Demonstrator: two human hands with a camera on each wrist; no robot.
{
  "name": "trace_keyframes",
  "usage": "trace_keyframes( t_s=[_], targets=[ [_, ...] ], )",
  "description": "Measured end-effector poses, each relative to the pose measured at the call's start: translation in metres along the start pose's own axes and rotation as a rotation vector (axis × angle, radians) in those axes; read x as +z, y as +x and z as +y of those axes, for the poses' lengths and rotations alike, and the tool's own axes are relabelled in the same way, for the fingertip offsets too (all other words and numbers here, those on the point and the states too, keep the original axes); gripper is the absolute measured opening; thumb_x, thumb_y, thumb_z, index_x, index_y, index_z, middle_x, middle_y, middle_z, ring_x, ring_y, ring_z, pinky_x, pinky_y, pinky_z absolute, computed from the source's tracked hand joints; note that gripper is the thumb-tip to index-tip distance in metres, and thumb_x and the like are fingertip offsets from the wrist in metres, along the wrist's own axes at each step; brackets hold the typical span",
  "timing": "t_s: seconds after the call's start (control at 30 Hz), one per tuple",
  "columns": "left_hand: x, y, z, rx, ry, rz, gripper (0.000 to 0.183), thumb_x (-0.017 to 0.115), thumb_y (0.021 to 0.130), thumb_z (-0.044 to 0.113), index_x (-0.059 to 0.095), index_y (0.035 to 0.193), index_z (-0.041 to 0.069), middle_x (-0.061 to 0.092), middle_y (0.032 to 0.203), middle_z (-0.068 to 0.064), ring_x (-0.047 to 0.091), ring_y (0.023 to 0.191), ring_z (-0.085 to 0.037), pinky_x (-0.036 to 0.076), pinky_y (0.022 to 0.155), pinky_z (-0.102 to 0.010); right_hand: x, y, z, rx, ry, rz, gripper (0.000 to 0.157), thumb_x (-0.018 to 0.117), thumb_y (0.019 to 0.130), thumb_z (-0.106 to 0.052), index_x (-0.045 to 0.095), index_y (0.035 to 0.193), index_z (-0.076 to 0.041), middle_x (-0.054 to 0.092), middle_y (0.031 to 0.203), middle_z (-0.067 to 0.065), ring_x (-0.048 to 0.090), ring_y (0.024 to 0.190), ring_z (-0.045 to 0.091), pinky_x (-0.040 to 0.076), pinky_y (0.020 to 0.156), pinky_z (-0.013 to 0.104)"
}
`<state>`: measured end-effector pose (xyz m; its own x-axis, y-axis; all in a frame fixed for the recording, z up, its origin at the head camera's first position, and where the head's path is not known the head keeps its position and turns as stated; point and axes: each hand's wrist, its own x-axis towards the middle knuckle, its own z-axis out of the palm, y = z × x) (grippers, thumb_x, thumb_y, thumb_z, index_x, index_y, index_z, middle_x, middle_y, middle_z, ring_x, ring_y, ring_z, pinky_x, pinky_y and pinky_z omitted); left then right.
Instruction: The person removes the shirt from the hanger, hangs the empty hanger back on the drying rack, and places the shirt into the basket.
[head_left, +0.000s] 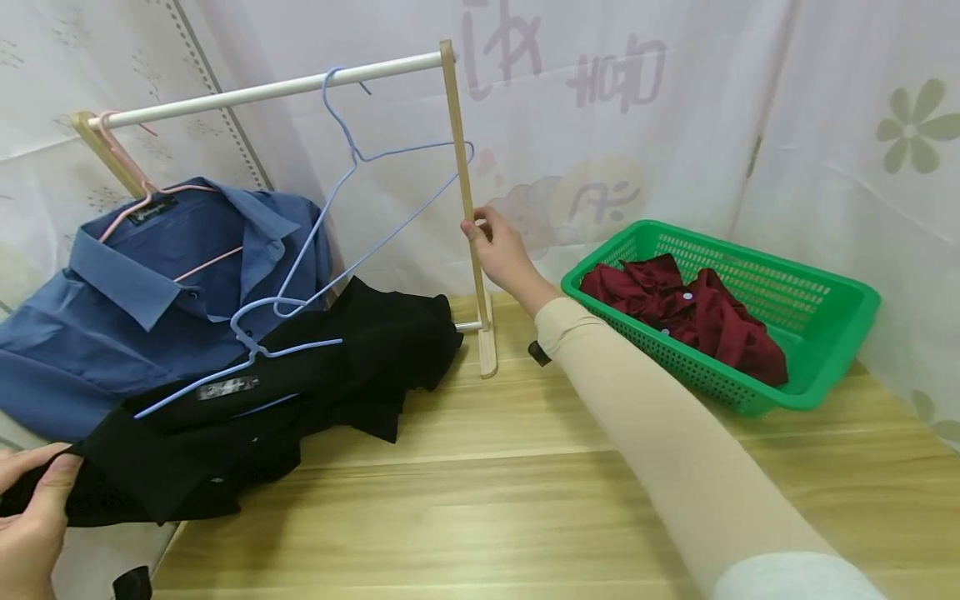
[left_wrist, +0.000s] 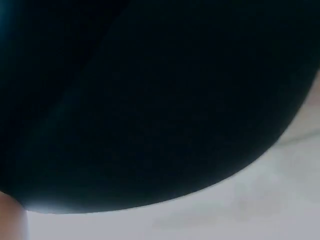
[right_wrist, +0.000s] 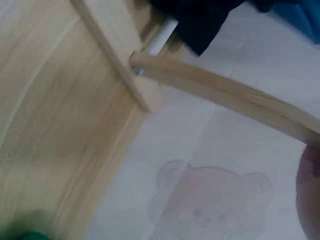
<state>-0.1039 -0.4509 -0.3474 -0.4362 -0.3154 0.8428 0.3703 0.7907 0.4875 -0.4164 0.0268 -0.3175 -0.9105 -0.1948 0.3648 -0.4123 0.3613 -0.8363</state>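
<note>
At the lower left of the head view, my left hand (head_left: 36, 521) pinches the edge of a black shirt (head_left: 375, 342) between thumb and fingers. A blue hanger (head_left: 255, 348) sits inside that shirt's collar. Dark cloth (left_wrist: 165, 110) fills most of the left wrist view. With thumb and fingers, my right hand (head_left: 504, 257) holds the right wooden post (head_left: 459, 150) of a small clothes rack. The right wrist view shows this post (right_wrist: 230, 95) running down to its foot, with part of the hand (right_wrist: 308, 195) at the right edge.
From the white rail (head_left: 277, 87) hangs a bare blue hanger (head_left: 352, 158). A blue shirt (head_left: 172, 250) hangs on a pink hanger (head_left: 120, 150) at left. On the wooden table (head_left: 450, 517), a green basket (head_left: 832, 333) contains a dark red garment (head_left: 675, 308). Printed curtains stand behind.
</note>
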Motion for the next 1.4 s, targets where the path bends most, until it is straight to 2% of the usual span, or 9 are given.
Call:
trace_keyframes(
  t_s=[0.07,0.23,0.43,0.63,0.83,0.97,1.13,1.3,1.4],
  targets=[
    [0.007,0.005,0.004,0.068,-0.051,-0.006,0.017,0.077,0.096,0.008,0.081,0.091,-0.008,0.065,0.092,0.039,0.054,0.084,0.020,0.036,0.081,-0.006,-0.011,-0.003,-0.003,0.021,-0.039,-0.034,0.050,0.052,0.113,-0.039,0.050,0.151,-0.007,0.066,0.138,0.020,0.063,0.127,0.034,0.052,0.109,0.049],
    [0.015,0.013,0.017,0.101,-0.114,-0.014,0.028,0.077,0.094,0.003,0.073,0.088,-0.023,0.069,0.092,0.035,0.056,0.084,0.017,0.037,0.081,-0.008,-0.046,-0.021,-0.031,-0.008,-0.127,-0.069,0.054,0.053,0.112,-0.034,0.042,0.158,-0.009,0.056,0.149,0.017,0.059,0.132,0.033,0.052,0.109,0.049],
    [0.025,0.021,0.040,0.111,-0.213,0.032,0.027,0.078,0.094,0.005,0.075,0.090,-0.021,0.071,0.090,0.029,0.057,0.084,0.013,0.038,0.082,-0.010,-0.074,-0.068,-0.075,-0.323,-0.390,-0.277,0.041,0.057,0.111,-0.028,0.057,0.145,-0.005,0.061,0.140,0.015,0.063,0.123,0.032,0.052,0.108,0.049],
    [0.043,0.032,0.083,0.093,-0.321,0.048,0.021,0.076,0.092,-0.003,0.073,0.087,-0.023,0.071,0.083,0.024,0.057,0.077,0.009,0.042,0.078,-0.008,-0.090,-0.119,-0.082,-0.507,-0.604,-0.431,0.044,0.064,0.108,-0.035,0.062,0.141,-0.007,0.062,0.141,0.009,0.064,0.128,0.029,0.053,0.110,0.047],
    [0.067,0.047,0.120,0.026,-0.599,0.040,0.007,0.071,0.087,-0.018,0.071,0.087,-0.025,0.074,0.077,0.007,0.058,0.069,-0.004,0.044,0.069,-0.012,-0.128,-0.132,-0.082,-0.750,-0.614,-0.213,0.018,0.074,0.100,-0.011,0.069,0.117,-0.005,0.073,0.116,0.008,0.071,0.105,0.026,0.059,0.091,0.042],
    [0.086,0.062,0.144,-0.039,-0.646,0.077,0.005,0.070,0.087,-0.019,0.073,0.087,-0.023,0.074,0.075,0.002,0.059,0.069,-0.008,0.045,0.069,-0.017,-0.165,-0.127,-0.096,-0.737,-0.560,-0.104,0.021,0.077,0.095,-0.003,0.070,0.115,-0.003,0.076,0.108,0.009,0.070,0.107,0.021,0.054,0.098,0.032],
    [0.112,0.086,0.177,-0.117,-0.506,0.134,0.006,0.076,0.089,-0.008,0.081,0.086,-0.009,0.074,0.075,0.006,0.062,0.068,-0.007,0.050,0.072,-0.020,-0.207,-0.122,-0.112,-0.727,-0.524,-0.023,0.016,0.074,0.096,0.000,0.078,0.111,-0.004,0.080,0.102,0.011,0.065,0.105,-0.015,0.044,0.096,0.006],
    [0.140,0.107,0.207,-0.098,-0.577,0.138,0.008,0.076,0.088,-0.007,0.081,0.082,-0.007,0.077,0.076,0.003,0.068,0.070,-0.011,0.053,0.074,-0.022,-0.235,-0.119,-0.122,-0.714,-0.615,0.056,0.029,0.077,0.091,0.006,0.077,0.119,-0.001,0.078,0.103,0.016,0.052,0.101,-0.030,0.039,0.092,0.001],
    [0.155,0.116,0.221,-0.073,-0.681,0.146,0.008,0.076,0.087,-0.010,0.080,0.080,-0.009,0.077,0.074,-0.001,0.066,0.066,-0.013,0.051,0.070,-0.022,-0.247,-0.118,-0.124,-0.672,-0.680,0.187,0.022,0.074,0.095,0.003,0.077,0.117,0.002,0.076,0.102,0.007,0.046,0.098,-0.032,0.036,0.090,-0.001]
  ],
)
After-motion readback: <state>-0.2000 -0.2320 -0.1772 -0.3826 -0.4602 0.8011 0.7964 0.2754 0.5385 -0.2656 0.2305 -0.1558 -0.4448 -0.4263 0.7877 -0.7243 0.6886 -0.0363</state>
